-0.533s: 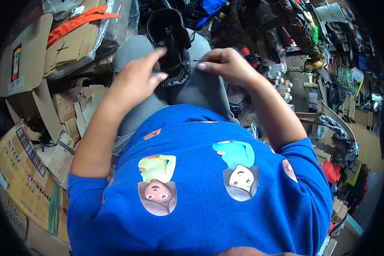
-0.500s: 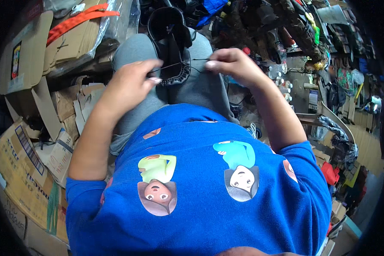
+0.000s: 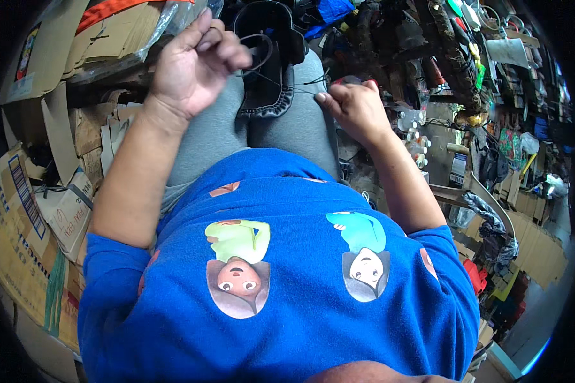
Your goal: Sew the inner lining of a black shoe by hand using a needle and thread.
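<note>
A black leather shoe upper [image 3: 268, 105] lies across my thighs, its gathered, stitched end toward me and its dark opening facing away. Raised to the left of it, my left hand [image 3: 201, 64] has its palm turned up and its fingers curled. A loop of dark thread [image 3: 270, 52] arcs from these fingertips over the upper. On the other side, my right hand [image 3: 358, 110] pinches more of the dark thread beside my right knee. Thin strands run from the stitched edge toward that hand. Whether either hand holds a needle cannot be made out.
Flattened cardboard [image 3: 112, 48] under plastic, with an orange strip, is stacked at the far left. A yellowish carton [image 3: 29, 236] stands nearer. On the right are small bottles [image 3: 417, 143], a bent metal frame [image 3: 492, 204] and crowded dark clutter.
My left hand has risen up and away from the upper, turning its palm up, and a thread loop now shows beside it. My right hand has shifted slightly right and down.
</note>
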{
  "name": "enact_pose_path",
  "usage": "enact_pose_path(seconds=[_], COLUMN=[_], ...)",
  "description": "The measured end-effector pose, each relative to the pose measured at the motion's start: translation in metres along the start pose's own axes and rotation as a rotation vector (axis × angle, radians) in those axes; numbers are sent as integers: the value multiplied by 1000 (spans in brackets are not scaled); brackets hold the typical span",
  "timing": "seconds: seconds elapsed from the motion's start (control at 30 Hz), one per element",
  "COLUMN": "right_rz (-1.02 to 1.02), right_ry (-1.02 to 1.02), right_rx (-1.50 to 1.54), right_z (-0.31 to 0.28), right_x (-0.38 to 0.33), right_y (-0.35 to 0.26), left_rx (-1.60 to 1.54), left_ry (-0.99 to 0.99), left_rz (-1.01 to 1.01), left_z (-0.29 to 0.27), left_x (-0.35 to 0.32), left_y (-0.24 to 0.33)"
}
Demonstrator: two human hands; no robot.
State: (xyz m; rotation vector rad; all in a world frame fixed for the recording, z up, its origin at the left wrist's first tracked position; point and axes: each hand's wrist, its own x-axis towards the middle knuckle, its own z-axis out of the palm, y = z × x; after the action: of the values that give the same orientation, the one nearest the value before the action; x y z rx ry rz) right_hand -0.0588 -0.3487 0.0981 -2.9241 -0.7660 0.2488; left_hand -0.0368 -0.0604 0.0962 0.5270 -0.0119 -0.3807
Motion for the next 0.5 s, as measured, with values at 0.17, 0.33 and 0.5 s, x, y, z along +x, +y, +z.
enact_pose_path(seconds=[0.17,0.33,0.5], right_rz=[-52,459,410], right_ry=[169,-56,449], right_rx=[-31,1303,1014], right_z=[36,38,1], right_x=[-30,-41,-15], right_y=[24,51,47], left_rx=[122,810,1630], left_ry=[169,349,105], left_rz=[-93,-3,500], left_z=[-40,-43,-26], left_x=[-4,-10,-34], left_y=[23,53,24])
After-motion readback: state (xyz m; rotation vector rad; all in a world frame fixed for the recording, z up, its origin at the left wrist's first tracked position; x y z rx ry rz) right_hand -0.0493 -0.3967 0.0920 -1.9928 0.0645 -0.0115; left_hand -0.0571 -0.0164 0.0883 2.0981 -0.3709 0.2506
